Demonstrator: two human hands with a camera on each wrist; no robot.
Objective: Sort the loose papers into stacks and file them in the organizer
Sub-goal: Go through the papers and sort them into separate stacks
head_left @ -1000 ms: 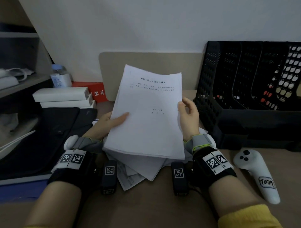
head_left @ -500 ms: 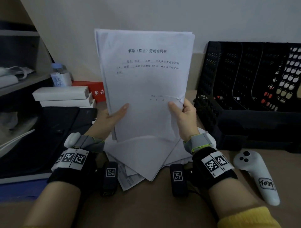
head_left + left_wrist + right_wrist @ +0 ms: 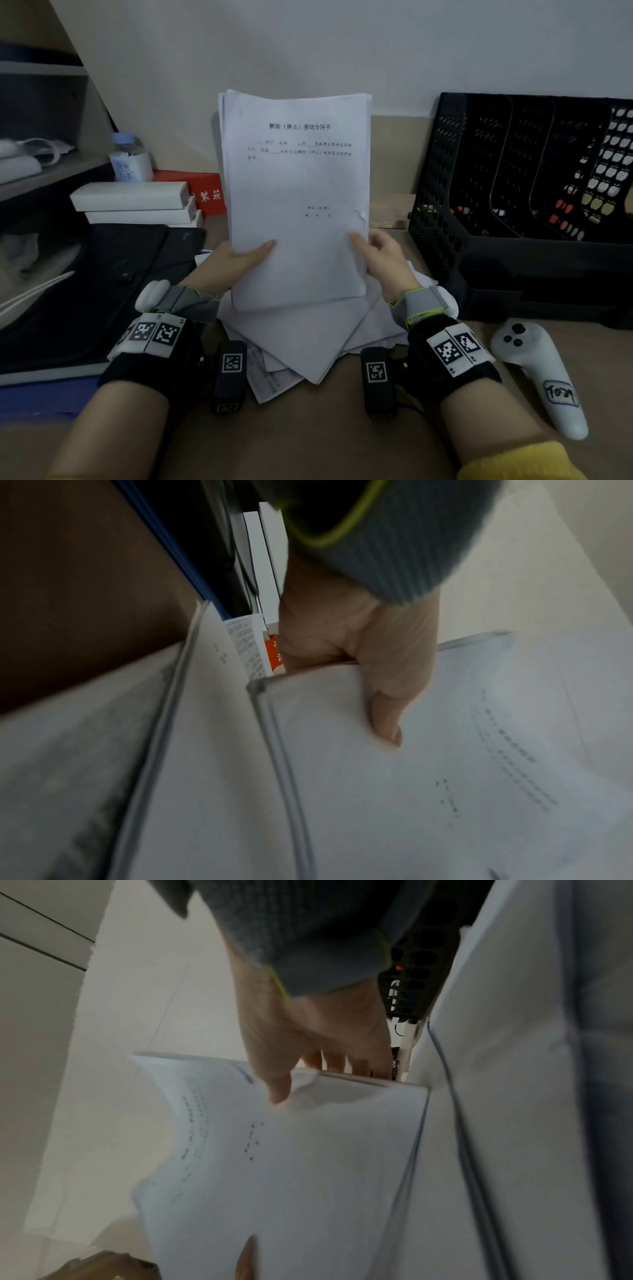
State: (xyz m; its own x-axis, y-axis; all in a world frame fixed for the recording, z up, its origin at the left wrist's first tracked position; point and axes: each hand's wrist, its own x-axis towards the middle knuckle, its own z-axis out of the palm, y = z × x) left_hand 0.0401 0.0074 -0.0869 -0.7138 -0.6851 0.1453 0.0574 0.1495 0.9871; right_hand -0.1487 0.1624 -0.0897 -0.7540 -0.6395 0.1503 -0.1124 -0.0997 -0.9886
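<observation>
A stack of white printed papers (image 3: 298,192) stands upright on its lower edge over a messy pile of loose sheets (image 3: 308,339) on the desk. My left hand (image 3: 239,257) grips the stack's lower left side, thumb across the front (image 3: 387,718). My right hand (image 3: 376,255) grips the lower right side, thumb on the front and fingers behind (image 3: 281,1088). The stack (image 3: 428,777) fills both wrist views (image 3: 291,1164). A black mesh organizer (image 3: 445,205) with several upright slots stands to the right.
A white handheld controller (image 3: 537,373) lies on the desk at the right front. To the left are stacked white boxes (image 3: 133,202), a red box (image 3: 205,192), a small bottle (image 3: 128,157) and a black bag (image 3: 85,291). A wall is close behind.
The stack was tilted back a second ago; both hands raised it upright, lifted it, and have now brought it down onto the loose pile.
</observation>
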